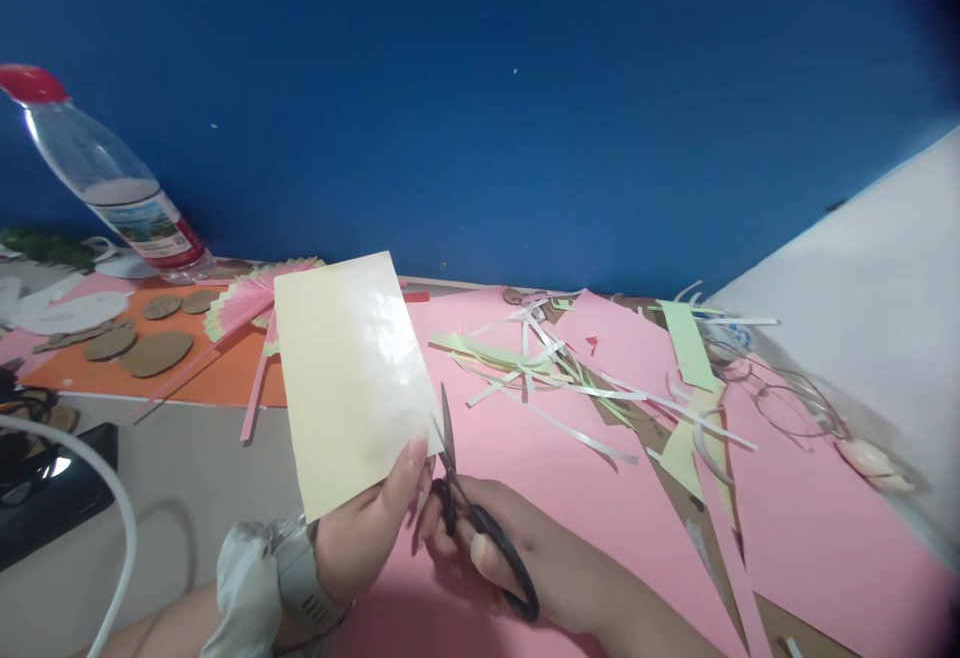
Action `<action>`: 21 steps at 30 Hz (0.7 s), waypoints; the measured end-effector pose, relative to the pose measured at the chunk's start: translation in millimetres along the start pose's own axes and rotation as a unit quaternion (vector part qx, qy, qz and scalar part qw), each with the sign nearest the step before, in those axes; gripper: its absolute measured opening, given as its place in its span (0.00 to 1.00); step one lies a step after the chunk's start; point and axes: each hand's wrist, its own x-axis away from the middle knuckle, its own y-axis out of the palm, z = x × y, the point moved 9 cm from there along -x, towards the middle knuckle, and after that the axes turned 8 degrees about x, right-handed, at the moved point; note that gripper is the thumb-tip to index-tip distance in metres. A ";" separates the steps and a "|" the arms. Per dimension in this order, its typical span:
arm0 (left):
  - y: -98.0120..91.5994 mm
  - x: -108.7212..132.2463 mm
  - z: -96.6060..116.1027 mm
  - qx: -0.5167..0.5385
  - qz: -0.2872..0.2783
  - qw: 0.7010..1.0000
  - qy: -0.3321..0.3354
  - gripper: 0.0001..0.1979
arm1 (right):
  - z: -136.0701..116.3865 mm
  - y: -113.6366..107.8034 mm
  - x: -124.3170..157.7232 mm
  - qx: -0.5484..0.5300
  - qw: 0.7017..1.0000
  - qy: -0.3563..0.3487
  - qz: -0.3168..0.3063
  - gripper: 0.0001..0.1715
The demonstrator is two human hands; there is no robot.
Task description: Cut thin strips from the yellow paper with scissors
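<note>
A pale yellow sheet of paper (337, 368) is held upright by my left hand (382, 518), the thumb on its front near the lower right corner and the other fingers mostly behind it. A watch and a light scrunchie are on that wrist. My right hand (502, 538) grips black-handled scissors (506, 563), fingers in the loops. The scissor blades point up, slightly parted, at the sheet's lower right edge. Whether they touch the paper I cannot tell. Pink paper (570, 498) lies on the table beneath both hands.
Thin paper strips (562, 368) lie in a tangle at the back. Left stand a red-capped bottle (142, 208) and a pink paper fan (259, 303); cardboard discs (156, 353) rest on orange paper (225, 378). A white cable (124, 518) arches at front left. A blue wall (480, 118) closes the back.
</note>
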 end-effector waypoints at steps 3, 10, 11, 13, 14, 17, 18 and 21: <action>12.9 0.2 0.3 0.043 -0.062 0.997 -0.009 0.31 | -2.3 -1.5 1.0 0.015 1.000 -0.003 0.013 0.38; 19.4 2.7 0.8 0.060 -0.084 0.994 -0.033 0.31 | 1.1 -2.2 1.1 0.028 0.999 0.008 0.024 0.39; 19.0 2.6 0.8 0.061 -0.082 0.994 -0.033 0.30 | 1.6 -2.0 1.0 0.022 0.999 0.010 0.023 0.38; 19.2 2.2 1.0 0.061 -0.086 0.994 -0.031 0.29 | 2.1 -1.9 0.9 0.014 1.000 0.011 0.024 0.38; 19.6 2.0 1.1 0.062 -0.089 0.994 -0.029 0.30 | 2.0 -1.9 0.9 0.013 1.000 0.010 0.024 0.38; 20.5 2.1 1.0 0.059 -0.096 0.993 -0.023 0.30 | 1.0 -2.3 0.9 0.015 0.999 0.006 0.030 0.37; 19.8 2.1 0.5 0.058 -0.092 0.994 -0.021 0.31 | 0.8 -2.3 0.8 0.012 0.999 0.007 0.030 0.37; 18.8 2.8 -0.9 0.063 -0.083 0.994 -0.013 0.31 | -0.5 -2.4 0.3 0.007 0.999 0.010 0.030 0.37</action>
